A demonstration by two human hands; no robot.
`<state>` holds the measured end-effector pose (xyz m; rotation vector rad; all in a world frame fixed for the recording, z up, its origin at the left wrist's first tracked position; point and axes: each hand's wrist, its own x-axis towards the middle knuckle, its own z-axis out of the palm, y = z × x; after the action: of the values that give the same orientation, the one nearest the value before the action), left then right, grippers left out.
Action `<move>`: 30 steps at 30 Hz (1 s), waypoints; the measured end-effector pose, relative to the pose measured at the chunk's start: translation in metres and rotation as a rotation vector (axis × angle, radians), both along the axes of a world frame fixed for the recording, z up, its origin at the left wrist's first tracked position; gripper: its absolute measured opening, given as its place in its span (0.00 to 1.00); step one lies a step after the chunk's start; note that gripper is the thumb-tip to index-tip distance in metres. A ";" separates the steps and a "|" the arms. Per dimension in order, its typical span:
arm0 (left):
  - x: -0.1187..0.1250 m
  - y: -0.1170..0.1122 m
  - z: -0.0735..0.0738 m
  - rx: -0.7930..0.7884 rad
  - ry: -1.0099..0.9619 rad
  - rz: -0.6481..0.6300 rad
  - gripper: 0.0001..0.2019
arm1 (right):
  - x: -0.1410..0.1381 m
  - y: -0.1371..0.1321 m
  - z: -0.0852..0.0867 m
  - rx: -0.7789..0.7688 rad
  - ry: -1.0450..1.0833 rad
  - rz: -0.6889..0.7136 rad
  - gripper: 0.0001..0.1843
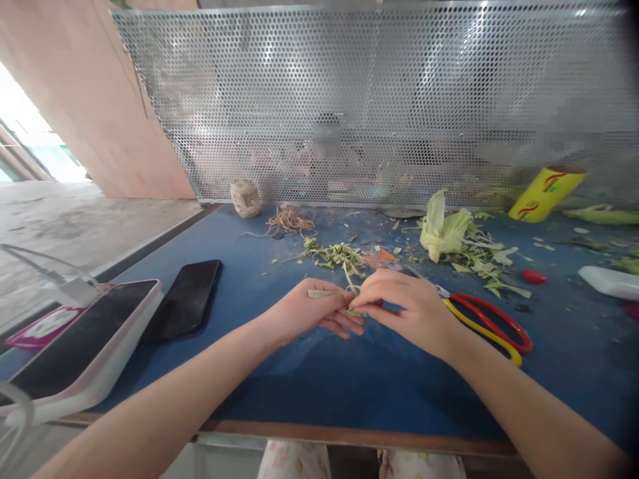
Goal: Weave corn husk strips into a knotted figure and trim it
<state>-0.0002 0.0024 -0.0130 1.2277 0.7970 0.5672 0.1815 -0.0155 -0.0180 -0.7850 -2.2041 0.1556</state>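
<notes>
Over the middle of the blue table, my left hand (327, 307) pinches a pale green strip of plant leaf (322, 293) between thumb and fingers. Its flat end sticks out to the left past the thumb. My right hand (404, 303) meets it from the right, its thumb and fingertips closed on the same strip near a small loop or knot. Just beyond the fingers lies a pile of small knotted green pieces (339, 255). Scissors (486, 326) with one red and one yellow handle rest beside my right wrist, their blades partly hidden behind that hand.
Husk leaves (444, 233) and green scraps lie at the back right, near a yellow tube (546, 193). A twine bundle (292, 221) and a pale lump (245, 198) sit at the back left. Phones (184, 299) and cables lie left. A perforated metal screen (349, 86) borders the back.
</notes>
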 end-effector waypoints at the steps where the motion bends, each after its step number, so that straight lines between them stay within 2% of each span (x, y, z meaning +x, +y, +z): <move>1: 0.000 0.000 0.000 0.002 0.002 0.002 0.13 | 0.000 0.001 0.000 0.030 0.005 0.020 0.04; 5: 0.001 0.000 0.001 0.009 0.010 0.011 0.14 | -0.001 0.003 -0.001 0.089 0.001 0.045 0.04; 12: 0.000 0.000 -0.001 0.027 0.012 0.043 0.12 | 0.002 0.002 0.001 -0.001 -0.068 0.007 0.05; 16: 0.001 0.001 0.001 0.032 0.026 0.057 0.11 | 0.005 0.004 0.002 0.074 -0.129 0.025 0.06; 23: 0.004 0.000 0.006 0.139 0.155 0.092 0.10 | 0.005 0.005 0.001 0.091 -0.214 0.018 0.08; 27: 0.000 0.001 0.006 0.170 0.128 0.024 0.05 | 0.004 0.005 0.001 0.104 -0.211 0.006 0.08; 30: -0.003 0.003 0.003 0.140 0.091 -0.026 0.09 | 0.005 0.004 0.001 0.110 -0.176 0.002 0.06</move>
<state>-0.0028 0.0052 -0.0098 1.3986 0.8275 0.5561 0.1860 -0.0117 -0.0166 -0.7598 -2.3568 -0.0352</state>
